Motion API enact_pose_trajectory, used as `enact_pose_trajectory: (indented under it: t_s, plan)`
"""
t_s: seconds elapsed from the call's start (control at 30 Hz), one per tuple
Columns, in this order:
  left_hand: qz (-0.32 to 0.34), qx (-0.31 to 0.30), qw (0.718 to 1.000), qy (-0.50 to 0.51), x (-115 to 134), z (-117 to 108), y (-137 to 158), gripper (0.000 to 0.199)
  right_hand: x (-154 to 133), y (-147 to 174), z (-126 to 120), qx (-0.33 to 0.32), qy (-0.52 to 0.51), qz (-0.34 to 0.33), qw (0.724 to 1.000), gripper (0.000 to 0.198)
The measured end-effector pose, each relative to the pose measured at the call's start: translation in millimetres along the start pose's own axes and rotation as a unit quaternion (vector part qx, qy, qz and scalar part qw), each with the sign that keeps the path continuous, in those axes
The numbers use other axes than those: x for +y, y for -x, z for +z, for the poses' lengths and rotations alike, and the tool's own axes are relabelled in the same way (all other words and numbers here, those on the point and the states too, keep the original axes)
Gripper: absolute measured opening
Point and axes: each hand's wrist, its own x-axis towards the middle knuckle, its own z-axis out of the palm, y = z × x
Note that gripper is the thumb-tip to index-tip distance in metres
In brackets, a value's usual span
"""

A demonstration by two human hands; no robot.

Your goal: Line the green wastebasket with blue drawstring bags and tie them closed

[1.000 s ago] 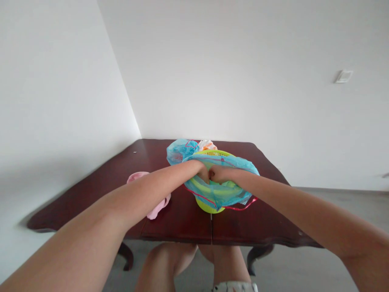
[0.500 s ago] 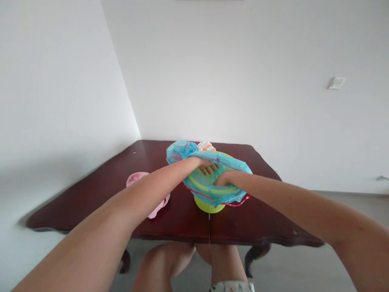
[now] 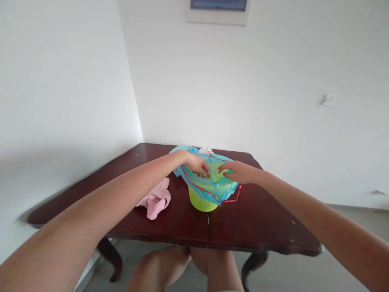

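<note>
A lime-green basket (image 3: 202, 202) stands upright near the middle of the table. A thin blue plastic bag (image 3: 208, 189) with a pink drawstring (image 3: 233, 199) lines it and folds out over its rim. My left hand (image 3: 198, 164) hovers over the left side of the opening, fingers loosely curled and apart, pointing down and inward. Over the right side is my right hand (image 3: 238, 172), its fingers spread toward the left hand. Neither hand visibly grips the bag. The bottom of the basket is hidden.
A crumpled pink cloth (image 3: 155, 200) lies left of the basket, partly behind my left forearm. Behind the basket is a white plastic bag (image 3: 206, 150) with orange print. The dark wooden table (image 3: 252, 219) stands against the white walls.
Both hands have come up from inside the bag-lined basket and moved apart, the right one to the right. The bag's edge sits lower around the rim. The view has tilted upward.
</note>
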Motion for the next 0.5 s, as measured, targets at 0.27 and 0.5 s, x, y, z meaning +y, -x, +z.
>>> enact_pose_trajectory:
  t_s: [0.27, 0.5]
  plan:
    - [0.047, 0.251, 0.956, -0.144, -28, 1, 21, 0.032, 8, -16, 24, 0.122, -0.038, 0.115, 0.985, 0.045]
    - [-0.053, 0.308, 0.941, -0.129, -51, 24, 3, 0.053, 11, -25, 62, 0.18, -0.1, 0.222, 0.953, 0.047]
